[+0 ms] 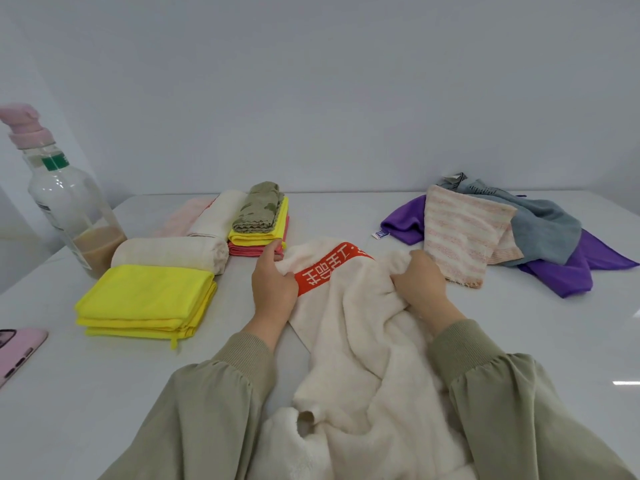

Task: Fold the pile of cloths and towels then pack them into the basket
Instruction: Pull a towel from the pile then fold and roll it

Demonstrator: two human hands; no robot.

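Fingers of the left hand (pixel 273 284) and right hand (pixel 420 284) pinch the white towel (pixel 363 341); pull its 2 corners apart evenly.

Your count stands thus: one banded cream towel (pixel 360 341); two folded cream towels, the near cream towel (pixel 169 252) and the far cream towel (pixel 216 216); one pale pink cloth (pixel 183 216); one yellow stack (pixel 145 303), layers uncountable; one mixed stack (pixel 258 237) of three colours; one loose pile (pixel 502 233), at least three cloths; one bottle (pixel 69 202); one phone (pixel 17 351).
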